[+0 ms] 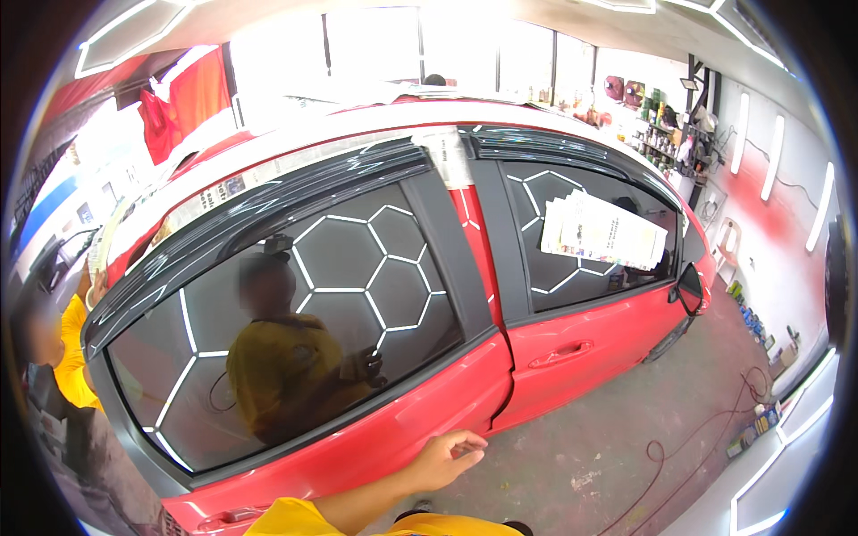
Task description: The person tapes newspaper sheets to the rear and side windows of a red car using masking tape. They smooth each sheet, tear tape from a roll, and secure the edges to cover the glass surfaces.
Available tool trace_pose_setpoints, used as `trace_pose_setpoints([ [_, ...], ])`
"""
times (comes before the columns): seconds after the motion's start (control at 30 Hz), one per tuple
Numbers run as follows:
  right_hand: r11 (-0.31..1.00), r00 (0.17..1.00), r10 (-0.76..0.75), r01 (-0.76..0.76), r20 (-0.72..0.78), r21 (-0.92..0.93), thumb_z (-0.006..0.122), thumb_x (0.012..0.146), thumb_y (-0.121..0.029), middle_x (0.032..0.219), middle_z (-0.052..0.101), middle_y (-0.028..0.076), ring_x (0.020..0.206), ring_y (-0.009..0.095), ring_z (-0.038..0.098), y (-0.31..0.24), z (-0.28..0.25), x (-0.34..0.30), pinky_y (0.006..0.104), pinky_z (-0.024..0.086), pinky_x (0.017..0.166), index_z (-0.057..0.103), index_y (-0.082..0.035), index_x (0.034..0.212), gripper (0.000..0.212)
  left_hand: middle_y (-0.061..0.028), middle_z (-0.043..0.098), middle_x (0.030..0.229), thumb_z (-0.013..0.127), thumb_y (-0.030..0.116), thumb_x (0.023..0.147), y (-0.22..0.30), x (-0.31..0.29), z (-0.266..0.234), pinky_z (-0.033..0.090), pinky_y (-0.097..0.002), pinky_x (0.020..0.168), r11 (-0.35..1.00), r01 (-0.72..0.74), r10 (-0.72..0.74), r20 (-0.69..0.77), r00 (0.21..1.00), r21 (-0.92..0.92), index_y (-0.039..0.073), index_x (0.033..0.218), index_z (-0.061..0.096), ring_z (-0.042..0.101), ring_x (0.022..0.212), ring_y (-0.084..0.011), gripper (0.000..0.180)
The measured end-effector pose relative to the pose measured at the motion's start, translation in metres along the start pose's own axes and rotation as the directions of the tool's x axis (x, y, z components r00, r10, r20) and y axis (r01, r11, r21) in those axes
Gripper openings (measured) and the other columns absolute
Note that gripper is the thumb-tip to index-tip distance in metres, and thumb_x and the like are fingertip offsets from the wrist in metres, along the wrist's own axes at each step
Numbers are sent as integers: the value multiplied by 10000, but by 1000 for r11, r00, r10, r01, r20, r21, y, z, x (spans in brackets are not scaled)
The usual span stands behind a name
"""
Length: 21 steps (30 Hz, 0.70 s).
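My left hand (445, 460) reaches in from the lower edge, its forearm coming out of a yellow sleeve (290, 518). The fingers are loosely curved and apart, with nothing seen in them. It hovers in front of the lower part of the red rear door (420, 402); whether it touches the panel I cannot tell. Above it, the dark rear window (375, 295) mirrors hexagonal lights and a figure in yellow. Newspaper sheets (603, 232) lie against the front window (541, 277). The red front door (572, 357) stands slightly out of line with the rear one. My right hand is not seen.
Masking paper (442, 156) covers the door pillar top. At the left edge is another person in yellow (73, 357). A hose (657, 456) curls over the grey floor (581, 447). Bottles fill shelves (657, 134) at the back right, near a chair (728, 243).
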State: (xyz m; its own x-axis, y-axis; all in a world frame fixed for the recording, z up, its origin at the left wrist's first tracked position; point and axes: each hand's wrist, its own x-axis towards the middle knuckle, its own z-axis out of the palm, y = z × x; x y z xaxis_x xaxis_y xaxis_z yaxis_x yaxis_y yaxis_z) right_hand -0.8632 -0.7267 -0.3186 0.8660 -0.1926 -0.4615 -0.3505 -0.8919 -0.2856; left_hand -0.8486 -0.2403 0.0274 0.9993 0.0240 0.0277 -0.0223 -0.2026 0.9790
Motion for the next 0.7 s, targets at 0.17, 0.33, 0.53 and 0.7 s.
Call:
trace_pose_setpoints([
  [0.17,999,998,32,-31,56,-11,706,949,-256,1018,789,253,972,443,757,66,-27,61,523,595,876,763,-29,1128,295,-25,772,1013,795,119,999,26,115,56,561,-299,881,993,-119,120,-209,971,19,25,1096,778,682,951,-96,137],
  [0.33,986,997,-74,70,-21,-153,739,926,-297,1017,790,261,978,442,765,183,-69,190,520,605,882,778,-30,1087,314,30,666,723,853,138,956,81,234,90,456,-269,590,959,-152,269,-597,756,240,27,810,697,556,670,-32,240],
  [0.53,992,965,27,7,-262,125,804,892,-317,987,778,256,1012,468,749,172,-217,287,534,589,908,779,-34,1045,322,-137,735,966,834,200,899,132,396,85,567,-420,783,536,-15,761,-475,442,844,20,1057,773,720,828,-298,247],
  [0.7,962,906,-131,214,-402,169,828,881,-272,904,759,220,893,421,735,116,-273,356,520,574,810,766,-49,1091,312,-193,804,1095,839,268,927,129,442,110,585,-415,748,847,59,391,-693,606,528,12,1200,749,782,804,-315,385],
])
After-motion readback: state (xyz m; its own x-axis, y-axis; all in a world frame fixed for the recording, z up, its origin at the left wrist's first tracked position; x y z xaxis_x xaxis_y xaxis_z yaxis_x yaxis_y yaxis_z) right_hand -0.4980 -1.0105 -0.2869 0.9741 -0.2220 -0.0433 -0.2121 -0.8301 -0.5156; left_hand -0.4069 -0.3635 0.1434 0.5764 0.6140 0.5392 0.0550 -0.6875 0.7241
